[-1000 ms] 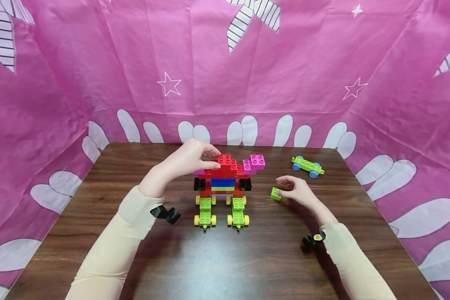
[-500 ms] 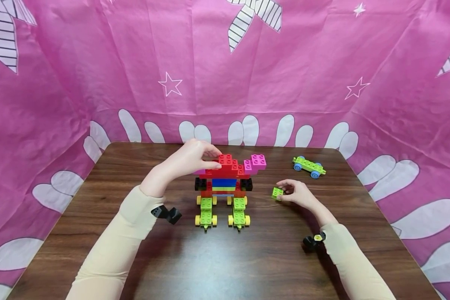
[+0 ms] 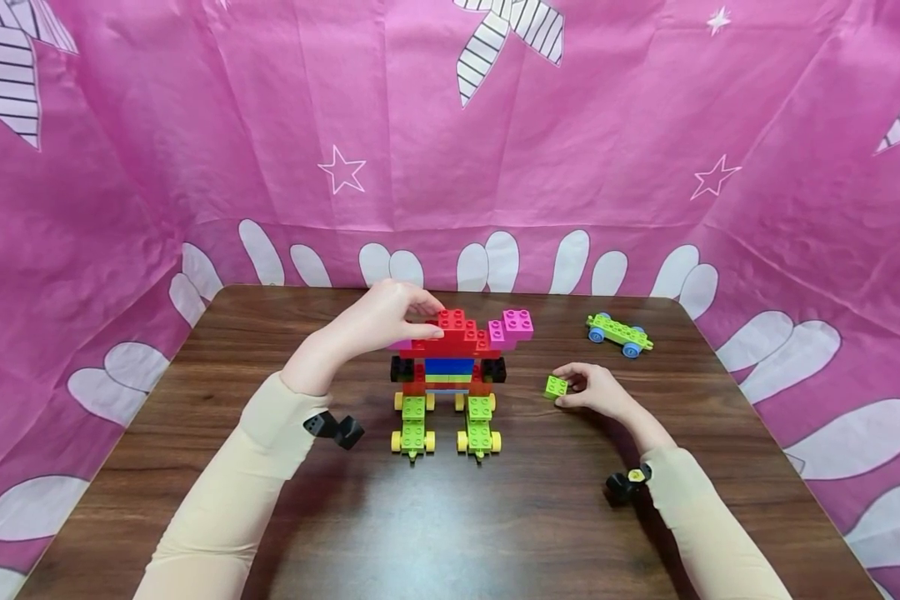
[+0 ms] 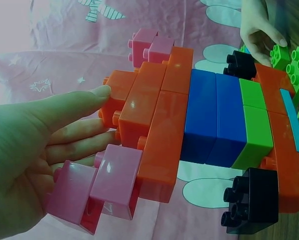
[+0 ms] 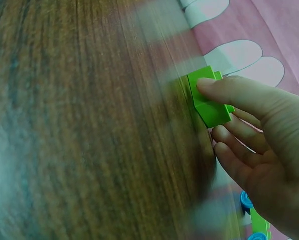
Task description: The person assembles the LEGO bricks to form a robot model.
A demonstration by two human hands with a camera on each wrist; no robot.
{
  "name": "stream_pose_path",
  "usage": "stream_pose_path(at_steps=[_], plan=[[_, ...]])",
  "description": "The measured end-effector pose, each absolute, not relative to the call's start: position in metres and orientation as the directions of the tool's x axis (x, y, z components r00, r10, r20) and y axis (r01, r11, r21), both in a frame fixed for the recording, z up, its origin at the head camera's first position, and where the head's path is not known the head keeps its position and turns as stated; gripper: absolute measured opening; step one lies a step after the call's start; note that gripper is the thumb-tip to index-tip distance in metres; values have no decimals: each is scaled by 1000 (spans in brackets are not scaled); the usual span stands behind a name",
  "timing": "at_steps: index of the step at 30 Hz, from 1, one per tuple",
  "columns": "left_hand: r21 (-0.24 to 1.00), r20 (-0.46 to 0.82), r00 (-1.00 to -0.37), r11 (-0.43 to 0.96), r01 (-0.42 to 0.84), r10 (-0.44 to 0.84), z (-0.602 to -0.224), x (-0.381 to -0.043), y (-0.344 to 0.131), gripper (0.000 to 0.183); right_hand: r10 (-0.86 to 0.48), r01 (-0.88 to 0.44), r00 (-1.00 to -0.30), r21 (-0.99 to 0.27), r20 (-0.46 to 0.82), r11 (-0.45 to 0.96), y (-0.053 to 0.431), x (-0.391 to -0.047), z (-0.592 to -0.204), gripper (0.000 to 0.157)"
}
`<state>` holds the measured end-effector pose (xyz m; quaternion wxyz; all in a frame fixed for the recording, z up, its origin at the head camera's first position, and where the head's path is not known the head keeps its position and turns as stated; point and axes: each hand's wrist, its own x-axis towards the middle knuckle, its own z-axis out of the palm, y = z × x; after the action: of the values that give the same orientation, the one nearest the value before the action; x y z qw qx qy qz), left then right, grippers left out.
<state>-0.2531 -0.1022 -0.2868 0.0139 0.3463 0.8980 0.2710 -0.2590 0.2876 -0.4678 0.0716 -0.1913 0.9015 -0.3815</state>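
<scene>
A toy-brick figure [image 3: 450, 367] stands upright mid-table, with red stepped bricks [image 4: 154, 130] at the top, pink bricks to both sides, and blue and black ones lower down. Green wheeled bases [image 3: 413, 425] with yellow wheels form its feet. My left hand [image 3: 390, 317] grips the red top, its thumb on the near face and its other fingers behind. To the right of the figure, my right hand [image 3: 596, 389] pinches a small green brick [image 5: 209, 102] close over the table. The thumb lies on that brick's side, and the other fingers are partly hidden behind it.
A green wheeled base [image 3: 619, 331] with blue wheels sits at the back right of the wooden table [image 3: 435, 533]. Pink patterned cloth [image 3: 420, 125] hangs behind and at both sides.
The green brick has turned slightly in my right hand, showing more of its studded top. My left hand stays on the figure's red top.
</scene>
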Motion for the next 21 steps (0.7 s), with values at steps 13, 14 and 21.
stream_pose_path(at_steps=[13, 14, 21], plan=[[511, 156, -761, 608, 608, 630, -286, -252, -103, 34, -366, -263, -931, -696, 1, 668, 289, -261, -470, 42], [510, 156, -761, 609, 608, 629, -286, -253, -102, 34, -367, -265, -930, -696, 3, 667, 289, -261, -470, 41], [510, 150, -764, 613, 604, 628, -286, -253, -103, 35, -343, -257, -939, -696, 17, 671, 288, -265, -463, 39]])
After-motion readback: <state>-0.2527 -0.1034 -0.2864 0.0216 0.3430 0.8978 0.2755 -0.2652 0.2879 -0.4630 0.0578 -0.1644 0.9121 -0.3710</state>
